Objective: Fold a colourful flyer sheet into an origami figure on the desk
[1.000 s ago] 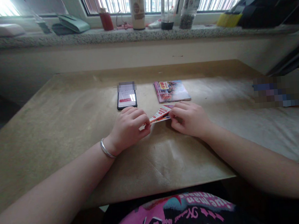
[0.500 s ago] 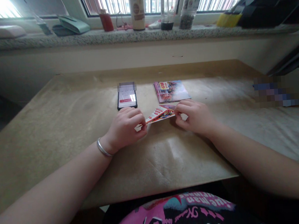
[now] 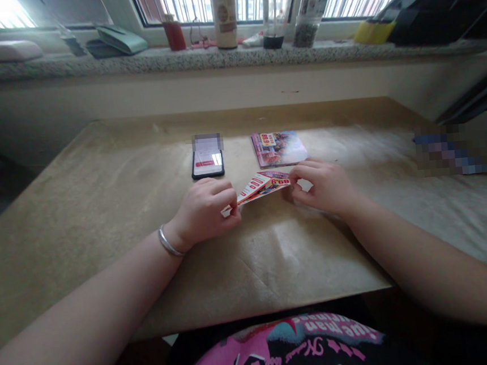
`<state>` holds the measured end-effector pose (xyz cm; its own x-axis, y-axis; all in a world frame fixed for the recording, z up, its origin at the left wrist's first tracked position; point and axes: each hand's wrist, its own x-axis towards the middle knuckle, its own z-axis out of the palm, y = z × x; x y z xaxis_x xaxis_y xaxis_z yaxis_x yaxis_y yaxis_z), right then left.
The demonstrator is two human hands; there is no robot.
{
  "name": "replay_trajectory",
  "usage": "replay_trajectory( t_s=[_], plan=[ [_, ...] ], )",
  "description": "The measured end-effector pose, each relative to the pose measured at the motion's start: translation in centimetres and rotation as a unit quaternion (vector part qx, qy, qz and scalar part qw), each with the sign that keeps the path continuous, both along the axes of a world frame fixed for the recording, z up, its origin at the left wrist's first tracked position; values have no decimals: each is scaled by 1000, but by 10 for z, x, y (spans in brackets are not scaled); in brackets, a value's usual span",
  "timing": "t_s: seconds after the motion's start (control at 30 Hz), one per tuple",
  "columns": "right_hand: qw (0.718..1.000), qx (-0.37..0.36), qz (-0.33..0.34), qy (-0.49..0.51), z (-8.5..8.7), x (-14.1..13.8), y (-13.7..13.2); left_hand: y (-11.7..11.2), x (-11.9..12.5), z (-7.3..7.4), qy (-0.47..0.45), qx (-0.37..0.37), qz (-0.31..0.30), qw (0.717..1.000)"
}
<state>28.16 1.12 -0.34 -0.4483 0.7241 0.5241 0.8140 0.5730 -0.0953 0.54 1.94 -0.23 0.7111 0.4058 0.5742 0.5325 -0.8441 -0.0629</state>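
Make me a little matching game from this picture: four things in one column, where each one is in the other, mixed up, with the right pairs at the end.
Things
1. phone
2. folded paper
3. bracelet
4. red container

Places
A. around the left wrist
B. standing on the windowsill
C. between the left hand and the right hand
D. flat on the table, beyond the left hand

Right pairs: 1-D, 2-C, 3-A, 4-B

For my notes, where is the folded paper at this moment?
In the head view, the folded paper is near the middle, just below the flat printed item, between the left hand, which pinches one end, and the right hand at the other.
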Motion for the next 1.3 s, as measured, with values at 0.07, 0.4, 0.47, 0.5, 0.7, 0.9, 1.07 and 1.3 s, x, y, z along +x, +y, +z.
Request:
replay_trajectory(
  t_s=[0.07, 0.4, 0.47, 0.5, 0.7, 0.9, 1.07, 1.3],
  plan=[
    [1000, 5, 3, -5, 0, 2, 1, -1, 0, 1, 9, 12, -1, 1000],
    [992, -98, 2, 84, -10, 7, 11, 0, 1, -1, 71, -8, -9, 997],
    [988, -130, 16, 79, -11, 6, 12, 1, 2, -1, 80, -18, -23, 996],
    [986, -146, 17, 76, -12, 5, 13, 1, 2, -1, 85, -27, -33, 995],
    [984, -172, 30, 41, -14, 3, 14, 4, 1, -1, 83, -141, -61, 985],
    [989, -144, 40, -10, -14, -1, 9, 16, -6, -11, 50, -214, -39, 975],
    [988, -149, 27, -26, -13, -3, 8, 20, -7, -17, 71, -194, -42, 978],
    [987, -159, 18, 10, -15, -8, 7, 18, -6, -16, 85, -202, -31, 975]
  ],
)
